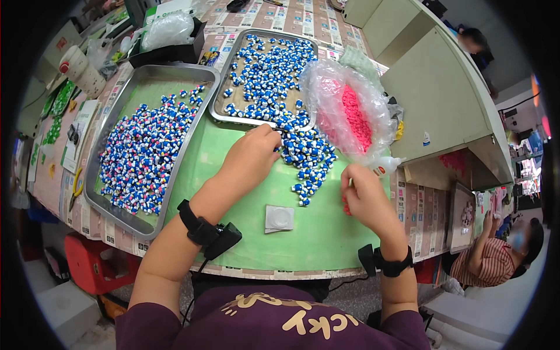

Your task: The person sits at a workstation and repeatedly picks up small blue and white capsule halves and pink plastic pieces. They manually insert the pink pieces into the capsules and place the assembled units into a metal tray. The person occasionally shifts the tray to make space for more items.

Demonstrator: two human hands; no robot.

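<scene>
Toward the bench's [411,216] near edge, on a green sheet [326,248], lies a small white square pad [280,218]. Beyond it, to the right, the right grip [366,189] is curled at some pink pieces [347,208], a white bottle [386,165] just past it; I cannot tell whether it clasps anything. Slightly farther, the left grip [256,149] bends beside loose blue-and-white pieces [309,160], its hold hidden too. Behind stand a metal tray [238,118] of similar pieces and, to its right, a clear bag [318,96] with pink ones.

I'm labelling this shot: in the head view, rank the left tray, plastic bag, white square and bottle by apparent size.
1. Left tray
2. Plastic bag
3. White square and bottle: too alike to rank.
</scene>
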